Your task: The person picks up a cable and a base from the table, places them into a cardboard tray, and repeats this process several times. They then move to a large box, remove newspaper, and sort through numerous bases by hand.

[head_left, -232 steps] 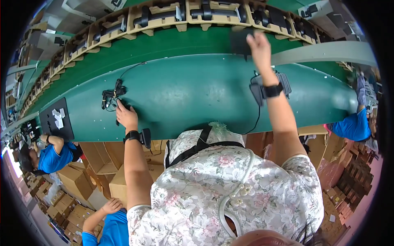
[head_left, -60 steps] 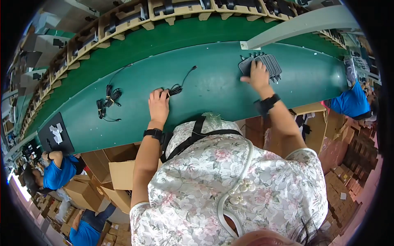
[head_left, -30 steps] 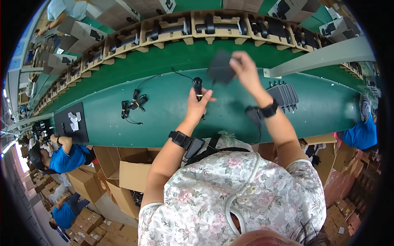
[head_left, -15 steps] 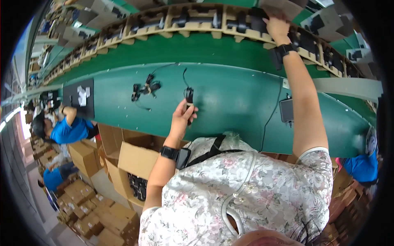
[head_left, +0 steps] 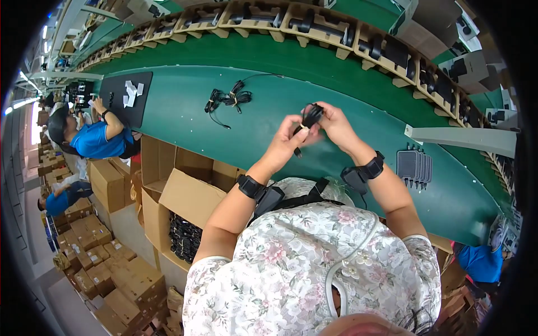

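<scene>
A coiled black cable point(head_left: 311, 115) with a pale tie round it is held above the green bench by both hands. My left hand point(head_left: 287, 141) is closed on its lower part, with a short end sticking out below the fingers. My right hand point(head_left: 338, 127) pinches the upper part of the coil from the other side. The fingers are slightly blurred. To the left, bundled black cables point(head_left: 231, 99) lie on the bench, their loose ends stretched out.
Several dark flat boxes with short connectors point(head_left: 414, 167) stand in a row at the right. Along the far side runs a line of cardboard trays point(head_left: 314, 31) holding black parts. An open carton point(head_left: 193, 193) is at the left below the bench. Co-workers in blue point(head_left: 98, 140) sit on both sides.
My right hand has come back from the trays to the cable in my left hand. Both hands now hold the coil, and the view has shifted.
</scene>
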Available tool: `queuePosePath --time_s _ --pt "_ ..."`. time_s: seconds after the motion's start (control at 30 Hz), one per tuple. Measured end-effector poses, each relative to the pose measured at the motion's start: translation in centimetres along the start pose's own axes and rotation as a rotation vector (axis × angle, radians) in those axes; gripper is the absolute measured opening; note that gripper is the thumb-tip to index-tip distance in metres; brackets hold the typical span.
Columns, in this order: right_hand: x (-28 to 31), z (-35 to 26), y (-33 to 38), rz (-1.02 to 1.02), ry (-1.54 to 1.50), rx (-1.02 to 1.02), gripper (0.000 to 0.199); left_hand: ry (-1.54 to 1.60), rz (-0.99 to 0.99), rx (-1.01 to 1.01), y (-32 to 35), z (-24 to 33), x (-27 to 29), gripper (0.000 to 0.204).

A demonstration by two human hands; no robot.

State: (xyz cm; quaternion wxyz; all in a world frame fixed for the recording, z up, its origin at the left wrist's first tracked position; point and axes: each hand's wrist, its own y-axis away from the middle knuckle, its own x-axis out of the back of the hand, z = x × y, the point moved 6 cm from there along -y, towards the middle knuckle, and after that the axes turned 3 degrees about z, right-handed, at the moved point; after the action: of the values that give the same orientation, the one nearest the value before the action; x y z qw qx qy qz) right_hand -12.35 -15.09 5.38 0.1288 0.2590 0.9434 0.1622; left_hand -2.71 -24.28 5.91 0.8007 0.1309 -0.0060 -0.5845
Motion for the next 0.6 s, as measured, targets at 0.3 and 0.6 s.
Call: queuePosePath --time_s 0.3,0.6 --pt "0.2 -5.1 5.0 0.159 0.931 0.770 0.028 -0.696 -0.114 -0.249 -0.9 -0.3 -2.9 0.048" --pt "11.8 -8.3 3.2 0.720 1.044 0.519 0.025 -0.747 0.098 -0.425 -1.7 1.6 0.1 0.071"
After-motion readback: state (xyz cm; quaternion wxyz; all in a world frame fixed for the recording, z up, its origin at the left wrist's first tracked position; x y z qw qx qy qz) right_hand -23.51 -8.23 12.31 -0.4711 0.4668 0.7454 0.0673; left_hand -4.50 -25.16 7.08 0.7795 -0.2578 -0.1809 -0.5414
